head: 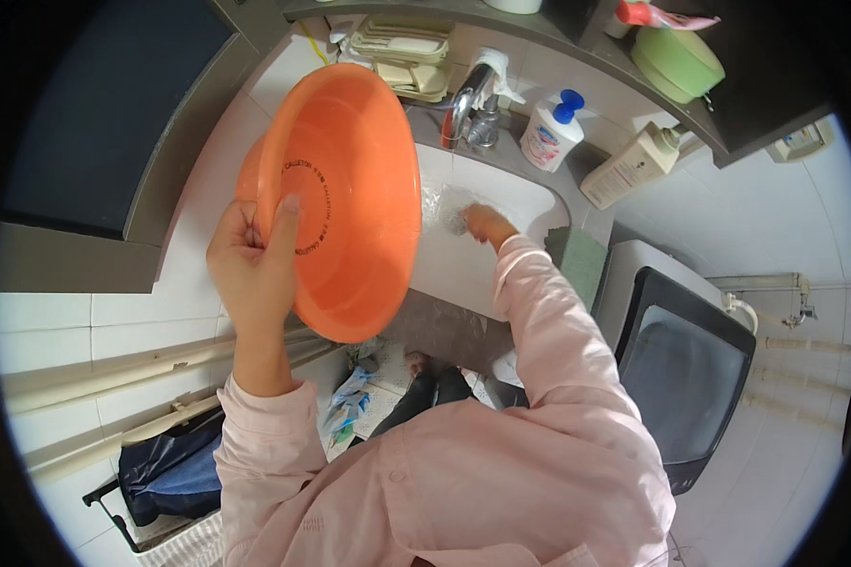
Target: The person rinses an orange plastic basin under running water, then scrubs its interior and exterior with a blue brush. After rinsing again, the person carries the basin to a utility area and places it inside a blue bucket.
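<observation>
An orange plastic basin [354,205] is tilted on its side, gripped at its rim by my left hand [255,259], thumb inside and fingers behind. My right hand [488,223] reaches into the white sink [461,276], close to the drain [456,221]; its fingertips are partly hidden, so whether it holds something cannot be told. A thin stream of water falls from the chrome faucet [461,106], which has a white cloth [494,64] wrapped round its top.
Behind the sink stand a pump bottle [552,135], a beige bottle [631,163] and a soap rack [404,49]. A shelf [574,42] overhangs the counter and holds a green container [677,64]. At right is a washing machine [688,375]; at left, a cabinet [142,198].
</observation>
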`<state>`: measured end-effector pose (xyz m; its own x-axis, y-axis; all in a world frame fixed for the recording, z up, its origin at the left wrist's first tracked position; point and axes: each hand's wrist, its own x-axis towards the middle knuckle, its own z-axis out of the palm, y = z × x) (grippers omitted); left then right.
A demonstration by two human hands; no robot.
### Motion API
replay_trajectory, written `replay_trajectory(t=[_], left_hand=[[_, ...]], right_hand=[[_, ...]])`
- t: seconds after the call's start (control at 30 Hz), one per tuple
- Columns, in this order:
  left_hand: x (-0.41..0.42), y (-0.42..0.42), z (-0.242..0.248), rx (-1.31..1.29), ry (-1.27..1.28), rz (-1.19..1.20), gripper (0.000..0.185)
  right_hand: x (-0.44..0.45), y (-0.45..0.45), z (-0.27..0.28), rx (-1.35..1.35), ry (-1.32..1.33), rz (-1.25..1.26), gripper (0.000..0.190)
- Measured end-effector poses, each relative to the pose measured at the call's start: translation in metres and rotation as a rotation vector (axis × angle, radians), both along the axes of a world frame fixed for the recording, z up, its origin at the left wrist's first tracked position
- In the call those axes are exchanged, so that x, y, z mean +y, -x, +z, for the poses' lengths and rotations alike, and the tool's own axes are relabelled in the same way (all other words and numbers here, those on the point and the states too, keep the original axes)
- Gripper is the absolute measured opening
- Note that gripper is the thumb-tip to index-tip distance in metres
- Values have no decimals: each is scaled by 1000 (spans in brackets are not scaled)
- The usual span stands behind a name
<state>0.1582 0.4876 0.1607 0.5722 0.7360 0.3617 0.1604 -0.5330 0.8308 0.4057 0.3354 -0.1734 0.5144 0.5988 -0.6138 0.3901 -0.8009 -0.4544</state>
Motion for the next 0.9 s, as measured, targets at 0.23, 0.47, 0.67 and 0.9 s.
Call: replay_trajectory(t=[0.23, 0.47, 0.67, 0.9], left_hand=[[-2, 4, -4, -70, 78, 49, 26], [3, 12, -7, -125, 95, 36, 23], [-7, 20, -5, -59, -29, 10, 25], [-36, 27, -8, 7, -376, -45, 26]], right_hand=[[17, 40, -35, -100, 91, -57, 26], [29, 47, -9, -119, 152, -9, 24], [11, 33, 11, -208, -124, 194, 32], [23, 98, 88, 376, -387, -298, 66]])
